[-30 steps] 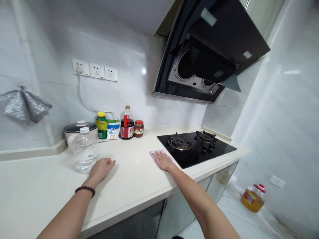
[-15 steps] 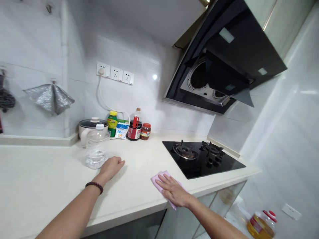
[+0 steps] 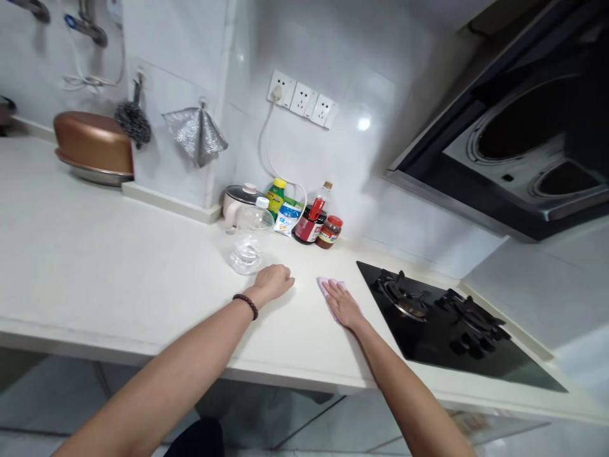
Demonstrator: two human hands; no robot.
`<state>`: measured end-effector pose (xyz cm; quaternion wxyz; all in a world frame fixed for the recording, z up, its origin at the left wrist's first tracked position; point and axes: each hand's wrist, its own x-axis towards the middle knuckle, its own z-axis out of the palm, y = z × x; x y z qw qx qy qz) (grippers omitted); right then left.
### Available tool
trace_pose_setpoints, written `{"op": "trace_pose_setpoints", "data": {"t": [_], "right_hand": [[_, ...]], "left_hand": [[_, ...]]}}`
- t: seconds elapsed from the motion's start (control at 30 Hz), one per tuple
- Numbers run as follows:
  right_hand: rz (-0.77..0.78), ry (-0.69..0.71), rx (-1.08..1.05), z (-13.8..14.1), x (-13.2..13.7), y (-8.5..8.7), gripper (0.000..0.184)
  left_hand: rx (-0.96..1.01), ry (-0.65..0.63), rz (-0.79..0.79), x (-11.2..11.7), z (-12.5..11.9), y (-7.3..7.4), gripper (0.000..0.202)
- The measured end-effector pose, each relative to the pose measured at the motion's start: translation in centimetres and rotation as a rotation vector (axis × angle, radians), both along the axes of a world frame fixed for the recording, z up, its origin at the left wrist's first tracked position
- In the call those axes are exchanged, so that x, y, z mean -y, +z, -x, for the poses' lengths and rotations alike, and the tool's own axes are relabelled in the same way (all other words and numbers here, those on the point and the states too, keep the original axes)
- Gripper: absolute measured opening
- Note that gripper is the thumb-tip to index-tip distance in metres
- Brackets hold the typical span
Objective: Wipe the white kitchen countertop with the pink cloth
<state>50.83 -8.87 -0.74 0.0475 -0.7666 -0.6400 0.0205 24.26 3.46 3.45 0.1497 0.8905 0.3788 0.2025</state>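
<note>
My right hand [image 3: 341, 303] lies flat, fingers stretched out, on a pink cloth [image 3: 327, 285] pressed to the cream countertop [image 3: 118, 266], just left of the black gas hob [image 3: 442, 324]. My left hand [image 3: 272, 284] rests on the counter in a loose fist with nothing seen in it, a dark bead bracelet on the wrist. It sits right beside a clear plastic bottle [image 3: 250, 236] with a white cap, without touching it.
Against the wall stand a small rice cooker [image 3: 236, 200], a green bottle [image 3: 275, 194], a blue-white packet [image 3: 287, 217], a dark sauce bottle [image 3: 312, 219] and a red-lidded jar [image 3: 330, 230]. A copper pan [image 3: 92, 146] sits far left. The range hood [image 3: 528, 139] overhangs the hob.
The right hand slid the pink cloth from the counter's front edge back toward the wall, beside the hob. The view swung left and down. The left hand stayed by the bottle.
</note>
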Motion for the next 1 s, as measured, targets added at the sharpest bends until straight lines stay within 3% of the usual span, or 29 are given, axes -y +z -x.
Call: {"op": "trace_pose_setpoints", "data": {"t": [0.2, 0.37, 0.53, 0.87, 1.0], "right_hand": [[-0.010, -0.127, 0.022, -0.5, -4.7, 0.6, 0.059], [-0.010, -0.152, 0.059, 0.5, -4.7, 0.7, 0.060], [0.000, -0.070, 0.099, 2.7, -1.5, 0.3, 0.059], [-0.015, 0.254, 0.024, 8.2, 10.1, 0.0, 0.055], [0.040, 0.314, 0.007, 8.5, 11.4, 0.5, 0.053]], "left_hand": [[0.001, 0.021, -0.008, -0.6, 0.3, 0.0, 0.030], [-0.018, 0.060, 0.001, -0.9, 0.8, -0.2, 0.032], [-0.024, 0.084, -0.018, -1.1, 0.6, -0.4, 0.032], [-0.015, 0.077, -0.017, -0.6, 0.8, -0.3, 0.033], [-0.011, 0.043, -0.027, -0.3, 0.4, -0.1, 0.033]]}}
